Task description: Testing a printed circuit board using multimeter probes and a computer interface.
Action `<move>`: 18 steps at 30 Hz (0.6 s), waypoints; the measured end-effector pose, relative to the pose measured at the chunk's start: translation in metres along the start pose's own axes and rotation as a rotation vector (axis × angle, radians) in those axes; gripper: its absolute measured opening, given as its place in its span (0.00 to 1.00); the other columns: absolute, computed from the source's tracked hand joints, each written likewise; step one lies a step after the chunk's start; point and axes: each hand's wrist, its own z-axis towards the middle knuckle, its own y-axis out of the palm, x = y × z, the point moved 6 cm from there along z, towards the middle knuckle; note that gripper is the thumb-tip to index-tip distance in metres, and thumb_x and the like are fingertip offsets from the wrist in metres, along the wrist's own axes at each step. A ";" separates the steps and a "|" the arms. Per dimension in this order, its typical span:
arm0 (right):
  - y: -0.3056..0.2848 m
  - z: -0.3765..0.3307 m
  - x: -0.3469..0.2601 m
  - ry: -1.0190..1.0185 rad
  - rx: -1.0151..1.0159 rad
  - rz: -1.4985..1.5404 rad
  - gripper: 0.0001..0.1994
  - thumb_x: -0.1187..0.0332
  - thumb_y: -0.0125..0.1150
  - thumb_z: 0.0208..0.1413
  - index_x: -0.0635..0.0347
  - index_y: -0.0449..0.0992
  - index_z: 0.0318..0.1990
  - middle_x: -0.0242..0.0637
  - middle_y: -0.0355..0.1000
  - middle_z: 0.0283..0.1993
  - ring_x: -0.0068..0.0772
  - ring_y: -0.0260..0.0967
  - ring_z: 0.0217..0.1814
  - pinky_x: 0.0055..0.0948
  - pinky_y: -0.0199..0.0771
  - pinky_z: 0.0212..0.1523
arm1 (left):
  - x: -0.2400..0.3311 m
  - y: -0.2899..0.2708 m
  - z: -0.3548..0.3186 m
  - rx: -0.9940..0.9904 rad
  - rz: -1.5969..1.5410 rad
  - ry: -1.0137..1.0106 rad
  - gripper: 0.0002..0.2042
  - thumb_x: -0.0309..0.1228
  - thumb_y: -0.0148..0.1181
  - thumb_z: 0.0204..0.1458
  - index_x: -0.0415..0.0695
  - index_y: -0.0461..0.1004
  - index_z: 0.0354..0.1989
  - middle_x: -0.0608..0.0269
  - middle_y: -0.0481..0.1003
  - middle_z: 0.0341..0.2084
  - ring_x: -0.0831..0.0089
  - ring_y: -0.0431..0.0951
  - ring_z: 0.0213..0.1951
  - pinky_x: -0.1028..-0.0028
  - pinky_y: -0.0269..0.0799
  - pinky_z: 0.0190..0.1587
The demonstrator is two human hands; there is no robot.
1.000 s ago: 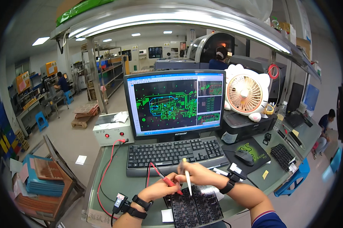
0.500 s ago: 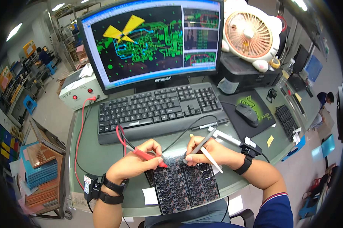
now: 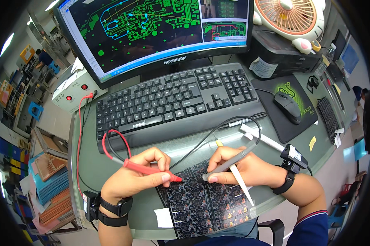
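Observation:
My left hand [image 3: 146, 168] is closed round a red test probe [image 3: 148, 168], its tip on or just above a dark printed circuit board panel [image 3: 193, 209]. In my right hand [image 3: 242, 168] is a grey-black test probe [image 3: 230, 163], pinched between thumb and fingers, its tip close to the same panel right of the red one. A white pointed stick [image 3: 241, 183] is also tucked in the right hand, slanting down across the panel. Whether either tip touches a pad is too small to tell. The panel, with repeated rows of boards, lies at the table's near edge.
Beyond my hands sit a black keyboard [image 3: 177, 100] and a monitor [image 3: 152, 37] with a green circuit layout. A mouse [image 3: 287, 107] rests at right. The red lead runs to a white box [image 3: 72, 92] at left. A white paper piece [image 3: 163, 218] lies beside the panel.
My view has tilted down and closer, so the monitor sits higher. The large yellow pointer shape on the screen is gone. Both hands still hold their probes over the panel.

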 end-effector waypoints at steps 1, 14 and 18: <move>0.001 0.000 0.000 -0.004 -0.001 0.002 0.11 0.64 0.67 0.56 0.61 0.73 0.37 0.28 0.72 0.32 0.18 0.70 0.34 0.21 0.70 0.35 | -0.001 -0.001 -0.001 0.002 -0.002 -0.006 0.10 0.28 0.62 0.55 0.43 0.64 0.32 0.66 0.67 0.33 0.80 0.74 0.33 0.77 0.71 0.39; 0.001 0.003 0.001 -0.025 -0.026 -0.032 0.13 0.64 0.66 0.56 0.64 0.72 0.40 0.36 0.75 0.34 0.27 0.75 0.35 0.25 0.73 0.34 | -0.004 0.002 0.000 0.028 0.072 0.010 0.11 0.23 0.61 0.53 0.44 0.61 0.35 0.67 0.66 0.36 0.84 0.67 0.36 0.79 0.66 0.39; 0.001 0.003 -0.002 -0.025 -0.019 -0.026 0.12 0.65 0.65 0.57 0.64 0.72 0.40 0.37 0.75 0.36 0.28 0.75 0.36 0.26 0.73 0.36 | -0.005 0.003 0.001 0.038 0.077 0.002 0.12 0.22 0.61 0.53 0.45 0.61 0.35 0.68 0.65 0.36 0.84 0.67 0.36 0.79 0.66 0.40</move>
